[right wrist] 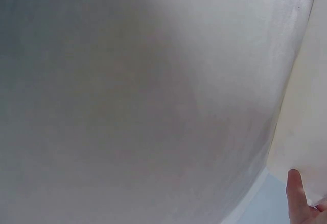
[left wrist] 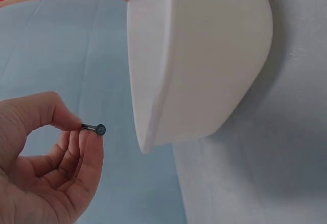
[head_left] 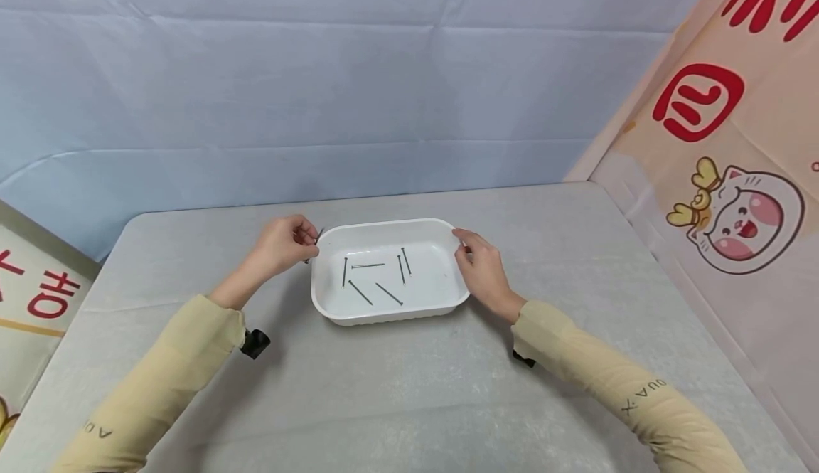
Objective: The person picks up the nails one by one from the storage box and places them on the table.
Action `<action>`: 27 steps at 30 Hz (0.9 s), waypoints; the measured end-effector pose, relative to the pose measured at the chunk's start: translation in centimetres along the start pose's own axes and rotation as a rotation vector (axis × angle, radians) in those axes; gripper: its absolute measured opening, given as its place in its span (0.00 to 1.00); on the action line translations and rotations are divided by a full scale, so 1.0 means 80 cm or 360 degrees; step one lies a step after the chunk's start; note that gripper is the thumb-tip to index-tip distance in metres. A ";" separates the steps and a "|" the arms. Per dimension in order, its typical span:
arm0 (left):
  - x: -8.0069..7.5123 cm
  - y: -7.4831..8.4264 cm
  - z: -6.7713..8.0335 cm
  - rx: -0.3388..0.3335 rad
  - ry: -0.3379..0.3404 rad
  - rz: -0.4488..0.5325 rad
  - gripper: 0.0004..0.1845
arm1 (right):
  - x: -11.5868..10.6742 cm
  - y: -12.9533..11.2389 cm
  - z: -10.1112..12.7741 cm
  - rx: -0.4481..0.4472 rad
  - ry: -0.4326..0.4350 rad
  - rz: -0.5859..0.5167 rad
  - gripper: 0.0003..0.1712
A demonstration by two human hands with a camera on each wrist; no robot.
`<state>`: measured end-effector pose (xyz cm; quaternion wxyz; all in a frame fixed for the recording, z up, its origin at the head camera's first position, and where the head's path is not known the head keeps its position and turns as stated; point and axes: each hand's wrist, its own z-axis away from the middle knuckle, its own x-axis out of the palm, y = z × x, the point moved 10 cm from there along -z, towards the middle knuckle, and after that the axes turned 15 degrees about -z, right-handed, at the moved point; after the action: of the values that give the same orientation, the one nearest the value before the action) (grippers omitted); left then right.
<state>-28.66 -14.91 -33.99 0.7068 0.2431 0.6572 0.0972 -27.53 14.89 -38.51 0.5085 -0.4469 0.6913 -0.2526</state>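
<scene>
Left hand point(head_left: 281, 245) pinches a dark nail point(left wrist: 94, 128) between thumb and fingers, just beside the left rim of the white tray point(head_left: 333, 309) — nail and rim apart. Right hand point(head_left: 483, 270) rests curled on the tray's right rim, steadying it. Six more nails point(head_left: 377, 274) lie scattered inside, on the grey table point(head_left: 409, 402).

Grey tabletop point(right wrist: 127, 101) is filling most of the view. The white tray's outer wall point(right wrist: 301, 132) is rising along the right edge. One of the right hand's fingers point(right wrist: 295, 196) is touching that wall at lower right.
</scene>
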 end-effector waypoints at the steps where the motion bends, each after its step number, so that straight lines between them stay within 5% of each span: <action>1: 0.000 -0.002 0.000 -0.0011 0.0008 0.0000 0.09 | 0.000 0.000 0.000 0.0001 0.0000 0.0001 0.20; 9: 0.004 -0.020 0.008 -0.0061 0.0022 0.0026 0.09 | -0.001 0.000 0.001 0.0008 0.0000 0.0005 0.20; 27: 0.026 -0.057 0.026 -0.0211 -0.0139 0.0103 0.11 | -0.001 -0.003 0.001 -0.0020 -0.0011 0.0008 0.20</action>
<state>-27.18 -18.37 -37.91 0.7458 0.2208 0.6097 0.1528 -27.35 14.87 -38.32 0.5088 -0.4493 0.6921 -0.2455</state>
